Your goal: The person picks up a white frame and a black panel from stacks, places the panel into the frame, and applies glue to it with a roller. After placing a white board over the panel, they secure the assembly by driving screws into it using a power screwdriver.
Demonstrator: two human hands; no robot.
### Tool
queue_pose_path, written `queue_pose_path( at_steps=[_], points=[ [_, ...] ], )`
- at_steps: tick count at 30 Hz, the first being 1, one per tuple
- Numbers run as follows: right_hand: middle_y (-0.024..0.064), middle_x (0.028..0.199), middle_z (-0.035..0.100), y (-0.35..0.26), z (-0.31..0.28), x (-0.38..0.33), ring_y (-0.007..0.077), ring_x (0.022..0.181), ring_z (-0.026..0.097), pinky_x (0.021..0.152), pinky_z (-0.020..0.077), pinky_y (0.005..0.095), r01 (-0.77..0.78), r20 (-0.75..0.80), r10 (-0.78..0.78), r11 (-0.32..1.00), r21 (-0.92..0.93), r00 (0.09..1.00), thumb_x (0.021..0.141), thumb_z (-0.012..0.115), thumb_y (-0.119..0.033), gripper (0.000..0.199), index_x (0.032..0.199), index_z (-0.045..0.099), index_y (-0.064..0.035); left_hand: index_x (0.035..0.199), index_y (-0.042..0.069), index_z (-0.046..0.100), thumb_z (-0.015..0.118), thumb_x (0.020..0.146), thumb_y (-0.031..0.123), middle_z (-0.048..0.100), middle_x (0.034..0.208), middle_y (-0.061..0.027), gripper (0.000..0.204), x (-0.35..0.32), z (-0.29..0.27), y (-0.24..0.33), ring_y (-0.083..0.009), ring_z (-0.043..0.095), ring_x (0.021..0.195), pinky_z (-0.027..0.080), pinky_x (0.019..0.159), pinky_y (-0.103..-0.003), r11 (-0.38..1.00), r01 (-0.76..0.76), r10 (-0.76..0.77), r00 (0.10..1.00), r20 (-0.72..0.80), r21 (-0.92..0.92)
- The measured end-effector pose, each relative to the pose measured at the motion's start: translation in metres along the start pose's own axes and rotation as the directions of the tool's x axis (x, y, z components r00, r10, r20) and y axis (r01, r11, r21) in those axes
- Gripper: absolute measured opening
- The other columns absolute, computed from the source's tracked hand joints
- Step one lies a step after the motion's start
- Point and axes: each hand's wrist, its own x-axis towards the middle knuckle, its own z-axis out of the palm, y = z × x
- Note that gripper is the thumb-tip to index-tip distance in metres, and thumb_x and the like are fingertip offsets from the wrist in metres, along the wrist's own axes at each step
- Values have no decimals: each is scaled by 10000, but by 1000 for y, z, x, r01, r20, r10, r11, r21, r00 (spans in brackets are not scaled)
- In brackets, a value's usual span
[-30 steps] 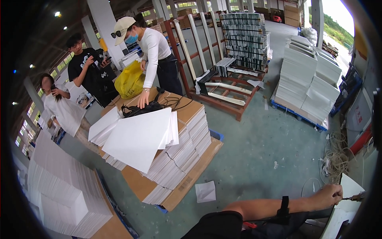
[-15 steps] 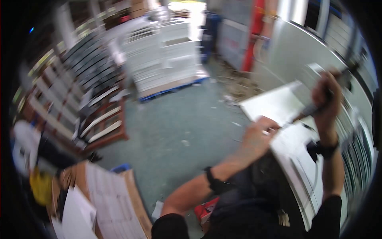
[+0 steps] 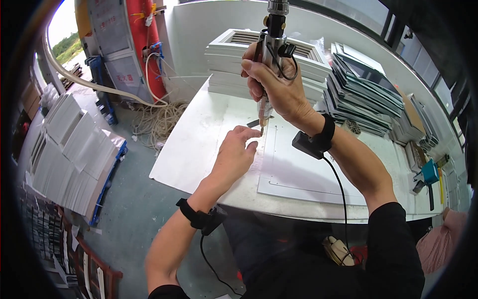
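Observation:
In my right hand (image 3: 281, 87) is a metal power screwdriver (image 3: 269, 47), held upright with its bit pointing down. The bit (image 3: 262, 130) meets the left corner area of a white panel (image 3: 308, 169) lying on the table; small holes run along the panel's edges. Beside the bit tip, the forefinger of my left hand (image 3: 234, 152) is stretched out, thumb apart from it. Whether a screw sits between the bit and that fingertip is too small to tell. A small dark strip (image 3: 254, 123) lies just behind the bit.
The white tabletop (image 3: 186, 149) extends left of the panel. Behind stand stacked white louvred frames (image 3: 229, 62) and dark-edged panels (image 3: 358, 94). A teal holder (image 3: 429, 172) sits at the right. Coiled hose (image 3: 154, 122) and a loaded blue pallet (image 3: 107, 174) are on the floor, left.
My view has turned right, bringing the table to the middle. The screwdriver now stands upright instead of slanted. My left hand stays by its tip.

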Motion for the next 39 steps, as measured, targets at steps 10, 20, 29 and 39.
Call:
queue_pose_path(
  at_steps=[10, 20, 29, 39],
  points=[
    [30, 812, 610, 45, -77, -12, 46, 552, 533, 487, 444, 234, -76, -185, 57, 993, -96, 981, 1003, 645, -118, 89, 1029, 613, -39, 1167, 41, 728, 535, 942, -2, 632, 1292, -162, 300, 81, 65, -24, -318, 624, 1123, 525, 955, -369, 983, -184, 183, 977, 111, -4],
    [7, 768, 596, 79, -97, -17, 43, 540, 513, 474, 433, 239, -74, -303, 80, 997, 31, 950, 983, 653, -124, 111, 978, 590, -33, 1115, 18, 742, 526, 927, 18, 657, 1286, -150, 286, 100, 82, -37, -358, 573, 1210, 464, 1077, -414, 984, -168, 159, 978, 137, 58],
    [29, 806, 619, 92, -106, -20, 57, 557, 543, 499, 454, 246, -89, -277, 99, 995, 50, 956, 993, 647, -132, 85, 1010, 618, -54, 1130, 14, 721, 522, 924, 38, 639, 1300, -135, 287, 103, 82, -43, -349, 543, 1235, 438, 1102, -420, 971, -200, 179, 971, 155, 130],
    [17, 784, 587, 92, -114, -25, 57, 559, 526, 517, 448, 253, -119, -212, 135, 989, 87, 968, 998, 638, -136, 118, 933, 573, -62, 1339, -36, 610, 607, 988, 215, 579, 1418, -172, 432, 68, 61, -22, -385, 494, 1355, 418, 1116, -444, 750, -449, 318, 888, 332, 485]
  ],
)
